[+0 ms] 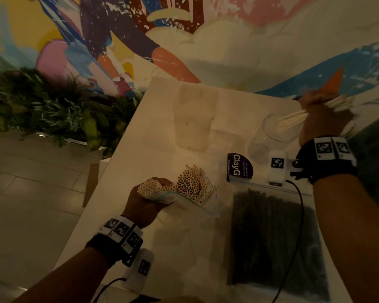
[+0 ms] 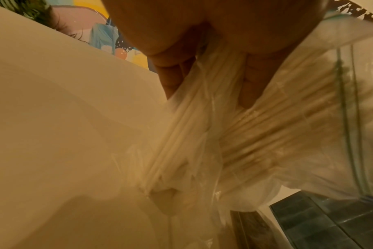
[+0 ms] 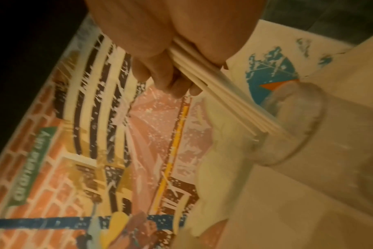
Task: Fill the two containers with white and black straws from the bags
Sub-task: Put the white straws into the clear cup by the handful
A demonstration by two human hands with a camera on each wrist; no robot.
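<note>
My left hand (image 1: 144, 201) grips the clear zip bag of white straws (image 1: 190, 184) near its open mouth, holding it upright on the white table (image 1: 166, 119); straw ends stick out. In the left wrist view the fingers (image 2: 172, 74) squeeze the bag's plastic (image 2: 202, 134). My right hand (image 1: 322, 119) holds a small bundle of white straws (image 1: 293, 122), tilted, its lower ends inside the mouth of a clear glass container (image 1: 276, 134). The right wrist view shows the bundle (image 3: 224, 101) entering the glass rim (image 3: 305, 126). A second clear container (image 1: 195, 119) stands farther back. A bag of black straws (image 1: 274, 241) lies flat at the near right.
A purple label card (image 1: 239, 167) lies beside the black straw bag. Green plants (image 1: 48, 108) and a painted mural wall (image 1: 184, 36) are behind the table. The table's left edge drops to a tiled floor (image 1: 31, 193). A cable (image 1: 300, 215) crosses the black bag.
</note>
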